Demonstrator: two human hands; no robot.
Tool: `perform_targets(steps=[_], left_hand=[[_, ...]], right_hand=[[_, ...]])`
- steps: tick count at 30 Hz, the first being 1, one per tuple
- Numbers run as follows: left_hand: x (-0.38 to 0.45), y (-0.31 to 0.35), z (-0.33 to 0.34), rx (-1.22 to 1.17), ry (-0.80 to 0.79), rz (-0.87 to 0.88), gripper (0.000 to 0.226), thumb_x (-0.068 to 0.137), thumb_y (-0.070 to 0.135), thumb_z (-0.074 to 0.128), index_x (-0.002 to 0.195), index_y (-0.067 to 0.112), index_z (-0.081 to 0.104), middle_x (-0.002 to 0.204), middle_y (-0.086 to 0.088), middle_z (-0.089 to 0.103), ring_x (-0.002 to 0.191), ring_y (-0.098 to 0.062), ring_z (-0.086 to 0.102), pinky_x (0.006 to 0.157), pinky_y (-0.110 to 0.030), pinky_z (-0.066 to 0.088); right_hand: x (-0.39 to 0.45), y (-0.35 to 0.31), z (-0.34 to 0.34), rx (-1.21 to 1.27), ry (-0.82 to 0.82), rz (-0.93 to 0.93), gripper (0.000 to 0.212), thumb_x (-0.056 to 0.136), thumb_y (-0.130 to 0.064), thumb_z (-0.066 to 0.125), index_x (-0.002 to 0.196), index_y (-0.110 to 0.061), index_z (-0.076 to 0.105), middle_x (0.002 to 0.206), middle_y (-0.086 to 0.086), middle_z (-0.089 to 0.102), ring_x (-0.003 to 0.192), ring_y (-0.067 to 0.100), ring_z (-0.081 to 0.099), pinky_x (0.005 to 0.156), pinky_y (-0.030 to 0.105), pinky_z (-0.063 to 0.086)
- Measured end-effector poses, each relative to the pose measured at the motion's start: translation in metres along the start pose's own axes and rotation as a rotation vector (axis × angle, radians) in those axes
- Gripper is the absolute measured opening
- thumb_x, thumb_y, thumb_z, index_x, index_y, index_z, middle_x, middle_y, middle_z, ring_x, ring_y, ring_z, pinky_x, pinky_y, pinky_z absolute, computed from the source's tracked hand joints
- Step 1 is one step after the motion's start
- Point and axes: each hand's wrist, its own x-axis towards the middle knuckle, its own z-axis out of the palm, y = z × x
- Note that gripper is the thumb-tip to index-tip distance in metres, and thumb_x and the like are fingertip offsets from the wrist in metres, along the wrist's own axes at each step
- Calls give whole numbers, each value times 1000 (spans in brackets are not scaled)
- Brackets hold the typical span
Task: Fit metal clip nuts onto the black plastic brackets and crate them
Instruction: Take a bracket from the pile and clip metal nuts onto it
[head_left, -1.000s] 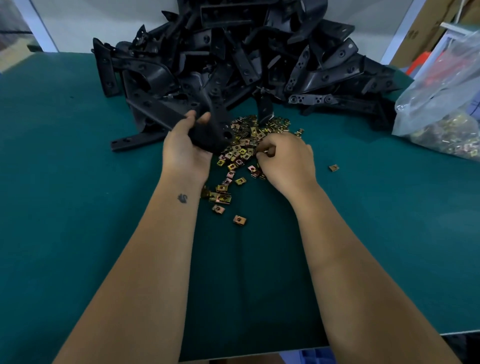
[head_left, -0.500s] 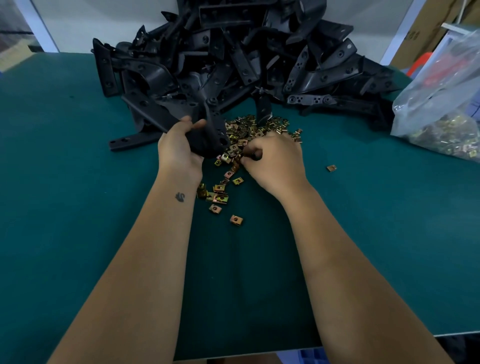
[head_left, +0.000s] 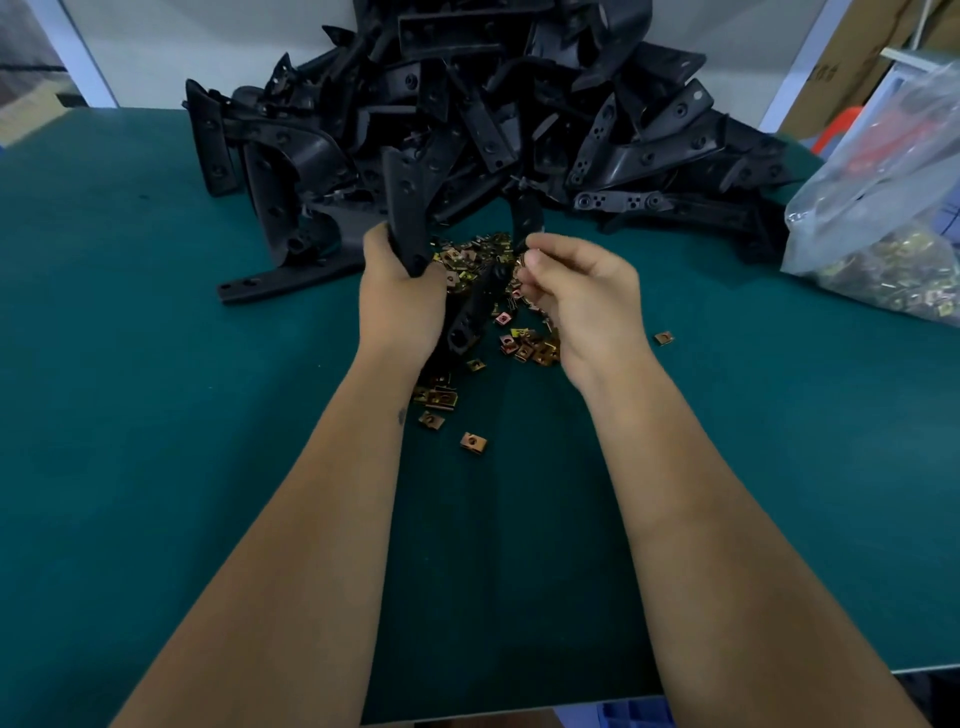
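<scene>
My left hand (head_left: 402, 301) grips a black plastic bracket (head_left: 410, 228), raised off the green table (head_left: 156, 415); one arm of it stands up above my fist and another (head_left: 467, 319) hangs below. To its right, my right hand (head_left: 582, 296) pinches a small metal clip nut (head_left: 524, 262) at its fingertips, close to the bracket. Beneath both hands lies a scatter of brass-coloured clip nuts (head_left: 524, 345). Behind them a big heap of black brackets (head_left: 493, 119) rises at the back of the table.
A clear plastic bag (head_left: 878, 218) of more clip nuts lies at the right edge. Single stray nuts (head_left: 664, 338) (head_left: 472, 441) lie apart from the scatter. A blue crate edge (head_left: 631, 714) shows below the table's near edge. Cardboard boxes stand behind on the right.
My left hand has lifted the bracket up off the nuts and turned it upright. My right hand has risen from the scatter with a clip nut pinched in its fingertips.
</scene>
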Motion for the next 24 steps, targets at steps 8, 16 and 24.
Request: perform_targets(steps=[8,16,24], left_hand=[[7,4,-2,-327,61,-186,30,92,15,64,120,20,54,111,0,65,101,-18,64,93,-39,55],[3,13,-5,-943,-131,-379,20,97,9,59,111,19,50,88,-3,68,86,-18,68,64,-30,56],[1,13,-1,-926,-244,-383,29,93,11,65,114,21,48,102,-6,67,97,-22,68,72,-37,58]], right_hand=[[0,-3,0,458,-185,171,15,93,5,57,99,-2,70,87,11,72,78,15,70,73,25,58],[-1,-3,-1,439,-162,116,12,86,6,65,93,-3,69,79,8,73,76,15,71,71,23,58],[-2,-2,2,433,-150,132,13,90,9,58,92,2,69,81,13,74,80,18,74,74,25,59]])
